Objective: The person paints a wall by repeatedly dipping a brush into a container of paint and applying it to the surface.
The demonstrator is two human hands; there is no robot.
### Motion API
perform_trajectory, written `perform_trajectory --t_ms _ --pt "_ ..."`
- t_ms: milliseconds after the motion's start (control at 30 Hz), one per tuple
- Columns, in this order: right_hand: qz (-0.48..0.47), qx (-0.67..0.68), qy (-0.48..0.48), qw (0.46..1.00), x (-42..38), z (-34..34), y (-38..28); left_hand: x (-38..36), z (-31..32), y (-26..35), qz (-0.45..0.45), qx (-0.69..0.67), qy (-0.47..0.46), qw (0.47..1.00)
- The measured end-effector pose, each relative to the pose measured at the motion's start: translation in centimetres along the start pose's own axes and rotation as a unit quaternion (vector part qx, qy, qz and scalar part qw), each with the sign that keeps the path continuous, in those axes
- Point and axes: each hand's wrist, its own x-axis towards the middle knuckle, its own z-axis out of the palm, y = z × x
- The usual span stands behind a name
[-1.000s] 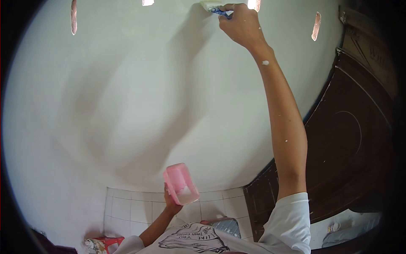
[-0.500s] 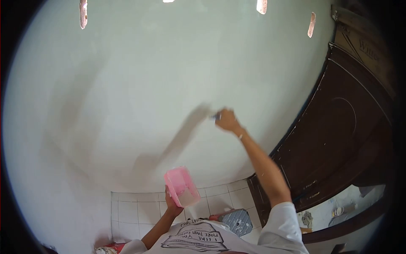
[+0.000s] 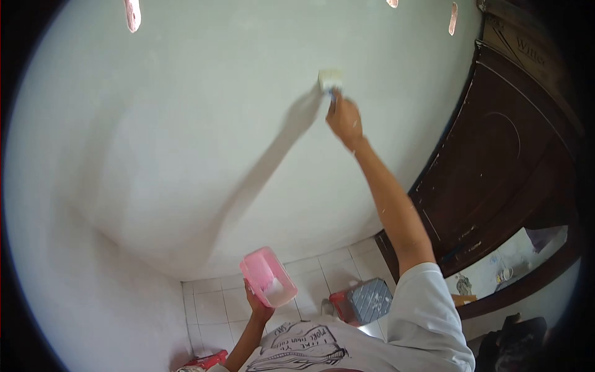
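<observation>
The right hand (image 3: 346, 123) is gripping a brush (image 3: 330, 80) by its handle, bristles pointing upward, away from the wrist, at the pale wall (image 3: 217, 93). The left hand (image 3: 260, 309) is holding a pink tub (image 3: 256, 268) well below, leftward of the brush.

Open air lies before the bare middle of the wall (image 3: 204, 124), left of the raised right arm (image 3: 396, 204), and a hand could pass there; the pink container (image 3: 268, 277) blocks the low middle (its open top faces up). The dark wooden cabinet (image 3: 496, 142) closes off the right side; a grey-topped stool (image 3: 370, 301) takes up floor below.
</observation>
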Motion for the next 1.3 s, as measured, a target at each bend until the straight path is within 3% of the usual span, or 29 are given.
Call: perform_trajectory --t_ms 67,100,167,200,267,333,433,467,533,600,633,700,733,800,967,1000,1033,1067,1100,1133,1167,1233,1300 --pt "0.074 -0.023 -0.139 0.987 -8.6 1.2 0.8 -0.6 -0.6 0.7 0.0 -0.017 -0.01 1.0" --pt "0.099 -0.043 -0.254 0.961 -12.1 1.5 2.0 -0.6 -0.4 1.1 -0.003 -0.015 -0.005 1.0" --pt "0.003 0.056 -0.302 0.952 -20.5 2.5 6.2 -0.4 0.0 1.9 0.012 -0.027 -0.001 1.0" --pt "0.003 0.064 -0.314 0.947 -22.6 1.1 4.5 -0.1 0.5 2.2 0.023 -0.029 -0.017 0.999" --pt "0.209 0.196 -0.366 0.885 -24.9 -2.6 0.7 0.6 2.1 2.9 0.053 -0.028 -0.05 0.997" --pt "0.191 0.322 -0.309 0.874 -28.1 -2.5 -0.2 1.7 3.6 3.7 0.099 -0.034 -0.075 0.992" --pt "0.303 0.434 -0.33 0.782 -24.8 -10.7 -6.9 3.5 5.5 3.8 0.174 0.008 -0.129 0.976" --pt "0.332 0.443 -0.325 0.767 -24.5 -12.4 -8.1 4.0 6.0 3.6 0.14 -0.054 -0.145 0.978" --pt "0.307 0.464 -0.329 0.763 -25.2 -13.6 -8.2 4.6 7.6 3.4 0.112 -0.119 -0.153 0.975" --pt "0.301 0.479 -0.322 0.759 -25.7 -14.7 -7.7 4.5 9.9 2.3 0.02 -0.151 -0.192 0.97" --pt "0.301 0.478 -0.335 0.754 -26.0 -14.4 -7.6 5.1 10.3 1.7 0.025 -0.158 -0.182 0.97" --pt "0.279 0.48 -0.33 0.763 -27.0 -14.4 -7.0 5.8 11.1 0.2 0.025 -0.23 -0.253 0.939" --pt "0.288 0.478 -0.346 0.754 -27.2 -14.5 -6.4 5.9 11.6 -0.3 0.031 -0.23 -0.244 0.942" --pt "0.279 0.491 -0.37 0.738 -27.5 -14.2 -5.2 5.2 12.6 -1.6 -0.027 -0.353 -0.122 0.927" --pt "0.16 0.491 -0.428 0.742 -27.0 -12.3 -3.3 3.7 12.8 -2.9 0.021 -0.287 -0.117 0.95" --pt "0.13 0.482 -0.437 0.748 -26.4 -12.1 -3.0 3.8 12.9 -3.7 0.149 -0.017 -0.055 0.987" --pt "0.132 0.48 -0.445 0.745 -25.6 -11.6 -3.1 3.6 12.8 -4.3 0.257 0.256 0.013 0.932" --pt "0.078 0.501 -0.456 0.731 -24.6 -11.1 -3.1 3.5 11.9 -4.6 0.251 0.253 0.02 0.934" --pt "0.021 0.519 -0.464 0.717 -23.5 -10.7 -4.0 3.6 10.3 -4.3 0.187 -0.018 -0.047 0.981" --pt "0.012 0.486 -0.497 0.719 -22.3 -10.7 -5.4 3.7 9.1 -3.6 0.11 -0.287 -0.115 0.945" --pt "0.011 0.481 -0.496 0.723 -21.3 -10.3 -6.8 3.8 8.3 -3.0 0.107 -0.29 -0.12 0.944" --pt "-0.041 0.416 -0.538 0.732 -20.3 -9.7 -10.3 3.7 6.8 -0.7 0.159 -0.102 0.032 0.981" --pt "0.004 0.392 -0.542 0.743 -20.6 -9.4 -12.8 4.7 5.6 1.3 0.172 -0.09 0.047 0.98"
